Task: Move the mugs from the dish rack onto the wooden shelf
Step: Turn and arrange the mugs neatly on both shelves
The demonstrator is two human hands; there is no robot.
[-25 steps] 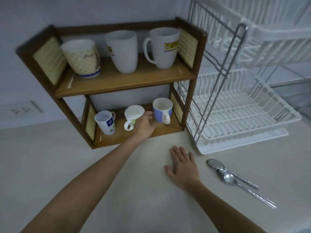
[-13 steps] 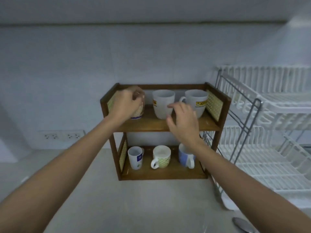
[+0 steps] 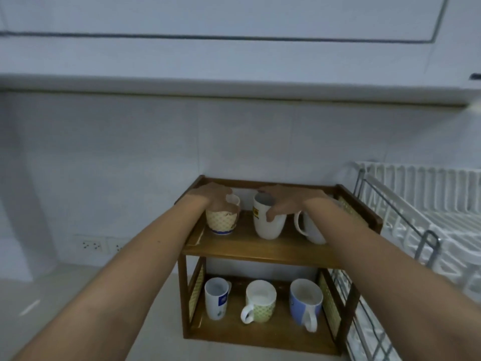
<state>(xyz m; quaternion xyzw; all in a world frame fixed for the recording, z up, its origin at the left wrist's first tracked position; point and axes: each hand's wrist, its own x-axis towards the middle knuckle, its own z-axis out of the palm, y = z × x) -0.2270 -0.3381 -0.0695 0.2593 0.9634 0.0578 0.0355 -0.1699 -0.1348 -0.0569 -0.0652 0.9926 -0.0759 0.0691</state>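
Mugs stand on both boards of the wooden shelf [image 3: 260,247], all upright with their mouths up. The left hand [image 3: 212,195] is wrapped over the top of the patterned mug [image 3: 221,221], which leans a little. Just right of it, the right hand [image 3: 285,201] is closed on the rim of the tall white mug [image 3: 268,225] (thumb on the front side). Under the right wrist stands a white mug with a handle [image 3: 308,227] that points left. There is a bare strip of board between the two held mugs. Below the hands, on the lower board, are a small white mug [image 3: 216,298], a checked mug [image 3: 260,300] and a blue mug [image 3: 305,302], with gaps between them. The white dish rack [image 3: 429,220] sits right of the right arm, close to the shelf's edge.
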